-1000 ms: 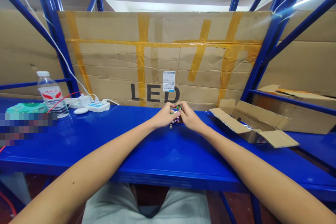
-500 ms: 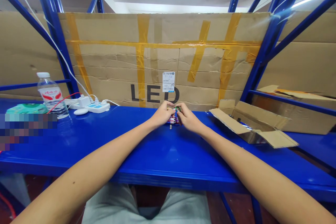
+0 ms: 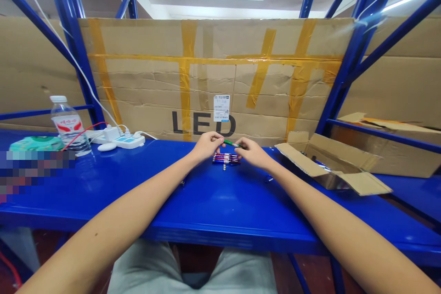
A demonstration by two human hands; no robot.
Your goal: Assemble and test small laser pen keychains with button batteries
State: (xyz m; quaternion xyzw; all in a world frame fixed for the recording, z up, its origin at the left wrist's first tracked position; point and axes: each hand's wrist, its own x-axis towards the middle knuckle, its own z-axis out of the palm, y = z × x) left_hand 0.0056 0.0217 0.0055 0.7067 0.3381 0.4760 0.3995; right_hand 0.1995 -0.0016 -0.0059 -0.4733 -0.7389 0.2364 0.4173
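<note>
Both my arms reach out over a blue metal shelf (image 3: pixel 213 202). My left hand (image 3: pixel 206 145) and my right hand (image 3: pixel 251 151) pinch the two ends of a thin green pen-like stick (image 3: pixel 230 143), held level a little above the shelf. Just below it, several similar red and blue sticks (image 3: pixel 225 159) lie side by side on the shelf between my hands. A few tiny metal bits (image 3: pixel 224 167) lie in front of them.
An open cardboard box (image 3: pixel 330 165) lies at the right. At the left stand a water bottle (image 3: pixel 68 125), a white power strip (image 3: pixel 120 139) and a green pack (image 3: pixel 34 143). A taped cardboard sheet marked LED (image 3: pixel 213 78) backs the shelf, between blue rack posts.
My hands have drawn a little apart, and the green stick now shows stretched between them. The red and blue sticks lie uncovered below.
</note>
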